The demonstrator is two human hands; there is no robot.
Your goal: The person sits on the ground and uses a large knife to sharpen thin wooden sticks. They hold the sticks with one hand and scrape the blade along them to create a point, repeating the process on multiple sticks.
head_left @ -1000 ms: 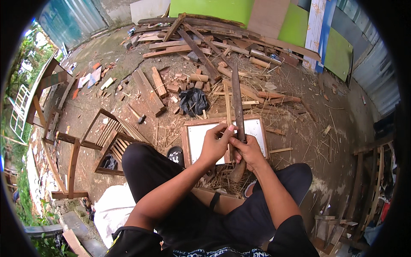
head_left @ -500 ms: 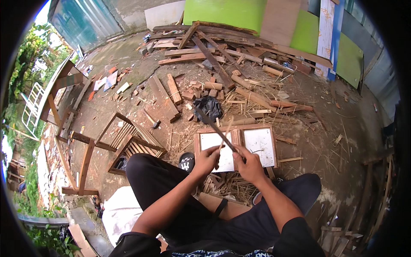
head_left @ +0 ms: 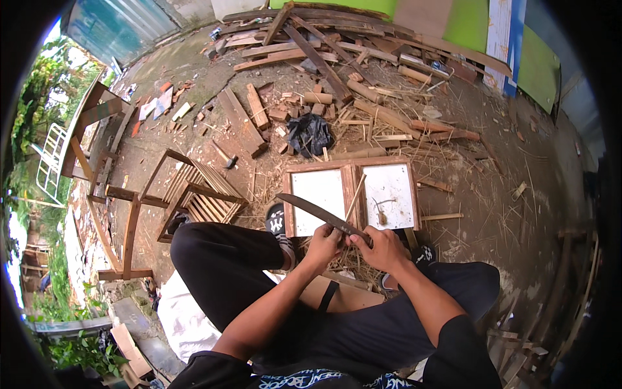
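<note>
My right hand [head_left: 383,249] is closed round the handle of a long dark-bladed machete [head_left: 312,209], whose blade slants up to the left. In my left hand [head_left: 325,246] is a thin bamboo strip [head_left: 356,196], its free end pointing up and slightly right. The machete crosses the strip close to my fingers; whether the edge bites into it I cannot tell. Just beyond both hands lies a brown wooden frame [head_left: 289,202] with two white panels. A small brown bit [head_left: 382,217] rests on the right panel.
A hammer [head_left: 225,155] and a slatted wooden frame [head_left: 214,202] lie to the left. Beyond the panels are a black plastic bag [head_left: 310,134], bamboo pieces [head_left: 389,118] and a pile of old boards [head_left: 317,61]. Straw-like shavings cover the ground around my feet.
The machete has swung flatter, its tip dropping leftward, and its broad side now shows. Both hands sit slightly lower against the panels. The strip leans further right, and the view has tilted down.
</note>
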